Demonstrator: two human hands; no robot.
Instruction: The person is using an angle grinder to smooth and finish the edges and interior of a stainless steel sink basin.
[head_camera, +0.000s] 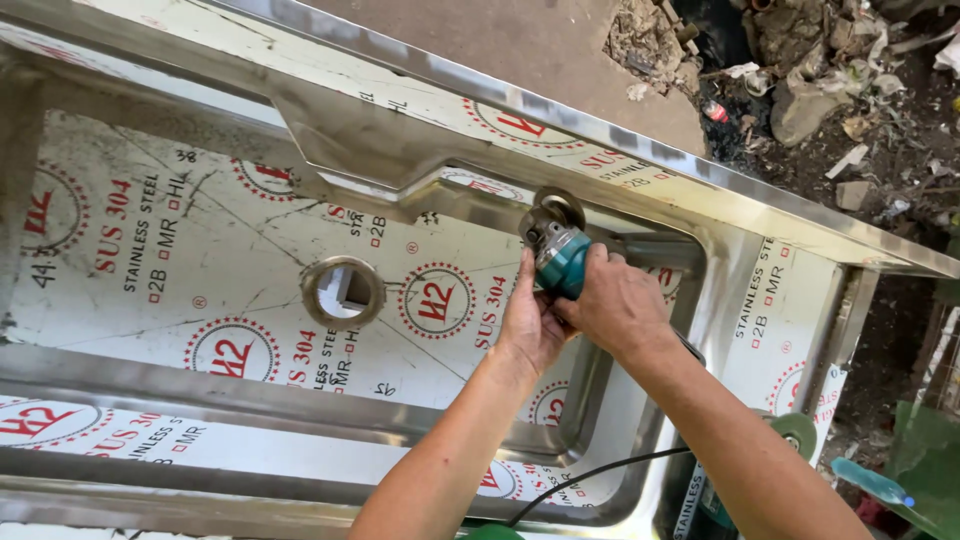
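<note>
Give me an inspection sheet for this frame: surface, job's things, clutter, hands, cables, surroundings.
Surface: stainless steel sink unit, printed protective film still on most panels; round drain hole in the basin floor.
Job's things: teal angle grinder, disc end against the basin's far wall near a corner.
Clutter: second disc tool lying at the sink's right end.
Hands: left hand and right hand both wrapped around the grinder body.
Cables: black cable running across the sink's near rim.
Surroundings: bare ground beyond the sink; rubble and litter at upper right; blue plastic bottle at lower right.
</note>
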